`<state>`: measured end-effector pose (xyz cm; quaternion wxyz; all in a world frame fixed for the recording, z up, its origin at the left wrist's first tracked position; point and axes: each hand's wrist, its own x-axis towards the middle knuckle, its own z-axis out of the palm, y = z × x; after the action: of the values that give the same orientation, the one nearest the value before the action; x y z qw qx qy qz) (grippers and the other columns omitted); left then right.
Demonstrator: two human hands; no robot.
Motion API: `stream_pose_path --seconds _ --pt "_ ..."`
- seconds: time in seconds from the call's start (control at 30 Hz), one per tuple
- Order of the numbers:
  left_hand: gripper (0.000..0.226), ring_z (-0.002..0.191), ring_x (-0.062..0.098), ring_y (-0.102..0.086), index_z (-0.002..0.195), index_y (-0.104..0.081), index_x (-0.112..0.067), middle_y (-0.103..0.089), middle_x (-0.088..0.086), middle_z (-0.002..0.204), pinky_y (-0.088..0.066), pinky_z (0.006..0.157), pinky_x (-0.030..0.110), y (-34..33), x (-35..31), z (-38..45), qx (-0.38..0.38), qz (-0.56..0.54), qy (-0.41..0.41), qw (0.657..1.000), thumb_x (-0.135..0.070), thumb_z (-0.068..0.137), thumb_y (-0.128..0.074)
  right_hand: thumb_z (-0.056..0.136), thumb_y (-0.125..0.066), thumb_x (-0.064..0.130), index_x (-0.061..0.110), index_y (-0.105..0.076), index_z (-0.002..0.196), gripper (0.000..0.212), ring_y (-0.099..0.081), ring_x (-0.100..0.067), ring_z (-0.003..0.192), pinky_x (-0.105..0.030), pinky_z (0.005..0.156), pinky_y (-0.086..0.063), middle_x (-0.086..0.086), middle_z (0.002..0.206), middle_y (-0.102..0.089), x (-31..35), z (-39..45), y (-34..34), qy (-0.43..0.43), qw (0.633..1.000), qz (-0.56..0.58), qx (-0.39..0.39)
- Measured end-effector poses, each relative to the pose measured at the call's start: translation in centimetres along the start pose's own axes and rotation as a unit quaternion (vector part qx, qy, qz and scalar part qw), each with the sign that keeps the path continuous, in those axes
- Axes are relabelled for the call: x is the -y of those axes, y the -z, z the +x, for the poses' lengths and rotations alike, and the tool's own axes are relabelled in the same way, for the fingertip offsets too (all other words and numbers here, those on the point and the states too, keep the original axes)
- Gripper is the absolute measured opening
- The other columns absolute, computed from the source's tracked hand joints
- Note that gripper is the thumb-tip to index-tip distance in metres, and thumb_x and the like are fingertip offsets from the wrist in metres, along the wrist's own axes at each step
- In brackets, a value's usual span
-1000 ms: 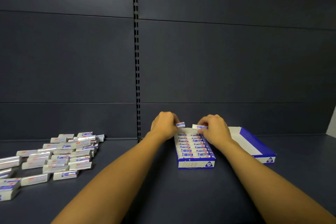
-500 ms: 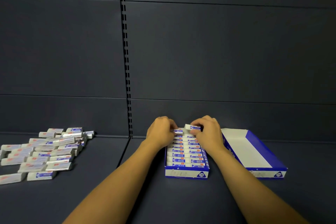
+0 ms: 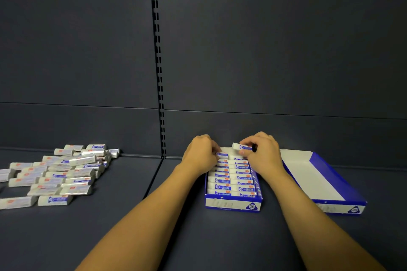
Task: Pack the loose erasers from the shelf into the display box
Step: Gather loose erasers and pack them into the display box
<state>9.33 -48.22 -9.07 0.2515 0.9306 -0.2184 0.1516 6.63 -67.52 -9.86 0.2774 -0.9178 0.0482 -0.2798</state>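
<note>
Far left of the shelf (image 3: pixel 198 237), the loose erasers (image 3: pixel 59 174) lie in a ragged heap reaching toward the back edge, most with their long axes running left-right, well apart from both hands. Plenty of bare shelf between that pile and the action.

Now the left hand (image 3: pixel 201 155), at the far left corner of the display box (image 3: pixel 233 203): fingers curled, pinching an eraser (image 3: pixel 222 155) at the back end of the left column. That one looks nearly seated, though I can't tell if it's fully down.

The box runs front to back, two columns of erasers (image 3: pixel 232 179) lying crosswise, packed right up from the front wall. Only a pale gap shows at the far end, so this box is close to full, I'd judge.

Right hand (image 3: pixel 263 153) now, clamped on a second eraser (image 3: pixel 241 146), held just above the back of the right column, long axis left-right, matching the rows below. The slot lies directly beneath it, so a short drop should do it. Tight fit between the last row and the back wall.

Just right, touching or nearly touching the box, an empty tray (image 3: pixel 317 178) sits angled, clear of the hands.
</note>
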Motion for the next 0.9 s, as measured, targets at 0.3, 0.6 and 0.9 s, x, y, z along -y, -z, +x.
stream_pose_path --seconds 0.3,0.6,0.9 --pt "0.026 0.106 0.016 -0.059 0.116 -0.075 -0.023 -0.059 -0.003 0.117 -0.053 0.084 0.032 0.0 0.4 -0.3 -0.009 0.009 -0.024 1.000 -0.021 0.092 -0.064 0.083 -0.080 0.031 0.025 -0.074 0.103 0.022 -0.055 -0.009 0.099 -0.022 0.078 -0.044 0.008 0.109 -0.061 0.6 -0.4 0.3 0.032 0.998 0.000 0.055" --pt "0.024 0.096 0.009 -0.058 0.113 -0.074 -0.024 -0.057 -0.010 0.109 -0.051 0.080 0.027 -0.5 1.1 -0.5 -0.067 -0.068 -0.026 0.995 -0.019 0.093 -0.062 0.081 -0.081 0.037 0.030 -0.073 0.107 0.028 -0.055 -0.011 0.103 -0.024 0.081 -0.046 0.009 0.113 -0.062 1.0 -0.1 0.1 0.026 0.994 -0.088 0.061" --pt "0.026 0.085 0.005 -0.058 0.112 -0.074 -0.021 -0.059 -0.011 0.103 -0.049 0.075 0.024 -0.3 3.4 -1.3 -0.159 -0.133 0.051 0.977 -0.014 0.092 -0.058 0.082 -0.080 0.040 0.034 -0.071 0.103 0.024 -0.055 -0.011 0.107 -0.033 0.098 -0.036 0.013 0.112 -0.066 1.2 -0.1 0.2 0.050 0.984 -0.162 0.061"
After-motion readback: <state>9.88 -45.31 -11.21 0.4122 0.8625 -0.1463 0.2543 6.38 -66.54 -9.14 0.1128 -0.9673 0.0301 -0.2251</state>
